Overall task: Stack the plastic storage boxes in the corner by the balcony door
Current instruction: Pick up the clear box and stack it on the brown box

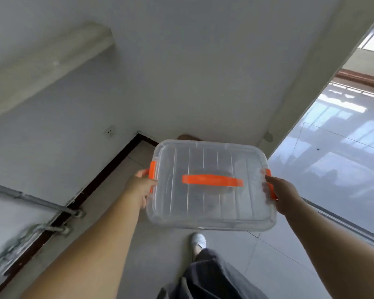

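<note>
A clear plastic storage box (205, 203) with a ribbed lid, an orange top handle and orange side clips hangs in the air in front of me, above the floor. My left hand (140, 186) grips its left end at the orange clip. My right hand (283, 195) grips its right end over the other clip. Beyond the box lies the room corner (138, 134), where a dark skirting runs along the white walls. A brownish object (188, 137) peeks out just behind the box's far edge; what it is cannot be told.
The balcony opening with a glossy tiled floor (333, 160) is on the right, its sill track (341, 221) running diagonally. Grey pipes (37, 201) run along the left wall low down. A wall socket (109, 132) sits near the corner. My shoe (198, 240) and dark trouser leg are below the box.
</note>
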The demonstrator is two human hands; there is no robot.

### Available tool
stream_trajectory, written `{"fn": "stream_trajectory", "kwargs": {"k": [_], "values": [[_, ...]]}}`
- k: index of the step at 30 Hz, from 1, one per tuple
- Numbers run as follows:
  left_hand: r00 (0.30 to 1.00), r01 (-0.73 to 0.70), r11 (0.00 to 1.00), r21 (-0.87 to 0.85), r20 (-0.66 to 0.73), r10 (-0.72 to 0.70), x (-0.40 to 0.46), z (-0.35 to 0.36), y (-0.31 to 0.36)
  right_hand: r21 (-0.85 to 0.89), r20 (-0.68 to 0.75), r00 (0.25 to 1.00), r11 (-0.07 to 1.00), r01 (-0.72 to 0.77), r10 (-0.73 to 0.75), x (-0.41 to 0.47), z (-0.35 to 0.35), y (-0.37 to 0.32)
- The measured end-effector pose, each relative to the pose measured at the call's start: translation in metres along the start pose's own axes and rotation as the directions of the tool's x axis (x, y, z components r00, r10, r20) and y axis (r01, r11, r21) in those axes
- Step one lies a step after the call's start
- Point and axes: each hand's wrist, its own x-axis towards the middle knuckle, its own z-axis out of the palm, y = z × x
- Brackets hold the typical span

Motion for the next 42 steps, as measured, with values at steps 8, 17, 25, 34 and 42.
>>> {"fn": "stream_trajectory", "kwargs": {"k": [8, 17, 25, 34, 42], "values": [[0.993, 0.034, 0.992, 0.122, 0.108, -0.048, 0.114, 0.016, 0.082, 0.103, -0.016, 0.999, 0.994, -0.045, 0.047, 0.032, 0.067, -0.04], [0.948, -0.012, 0.949, 0.315, 0.305, -0.089, 0.258, 0.051, 0.13, 0.269, -0.214, 0.964, 0.958, -0.096, 0.157, 0.071, 0.131, -0.037], [0.928, -0.048, 0.869, 0.492, 0.344, -0.143, 0.301, 0.066, 0.136, 0.298, -0.309, 0.905, 0.933, -0.201, 0.293, 0.074, 0.152, -0.023], [0.914, -0.028, 0.81, 0.586, 0.342, -0.216, 0.295, 0.06, 0.135, 0.233, -0.287, 0.9, 0.935, -0.267, 0.328, 0.069, 0.159, -0.023], [0.917, -0.038, 0.864, 0.502, 0.362, -0.17, 0.299, 0.061, 0.13, 0.264, -0.306, 0.906, 0.941, -0.214, 0.292, 0.076, 0.16, -0.024]]}}
